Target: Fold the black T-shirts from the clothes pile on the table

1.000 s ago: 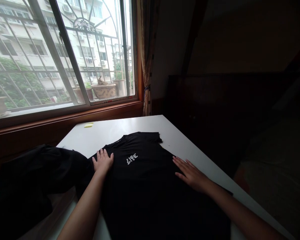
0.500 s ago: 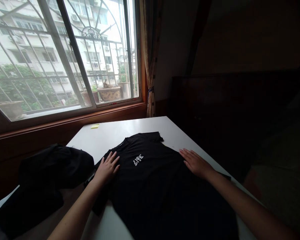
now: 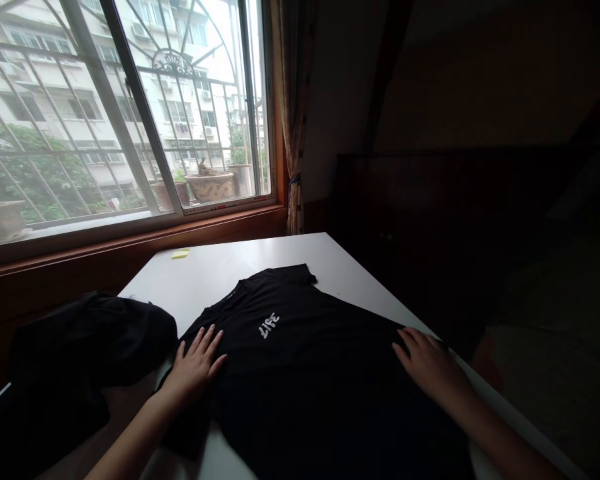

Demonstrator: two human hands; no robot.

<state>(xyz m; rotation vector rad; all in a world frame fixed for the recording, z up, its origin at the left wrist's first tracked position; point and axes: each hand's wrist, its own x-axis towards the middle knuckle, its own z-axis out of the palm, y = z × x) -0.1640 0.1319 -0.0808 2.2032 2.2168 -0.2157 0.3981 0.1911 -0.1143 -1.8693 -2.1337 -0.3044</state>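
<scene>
A black T-shirt with small white lettering lies spread on the white table, its collar pointing toward the window. My left hand rests flat on the shirt's left side, fingers spread. My right hand lies flat on the shirt's right edge near the table's side, fingers slightly bent and together. Neither hand holds anything.
A heap of dark clothing lies at the table's left. A small yellow note sits near the far edge under the barred window. A curtain hangs at the right of the window. Dark furniture stands close to the table's right.
Both hands have slid back along the shirt toward me, the left down its left side, the right down and outward along its right edge. The camera has shifted slightly.
</scene>
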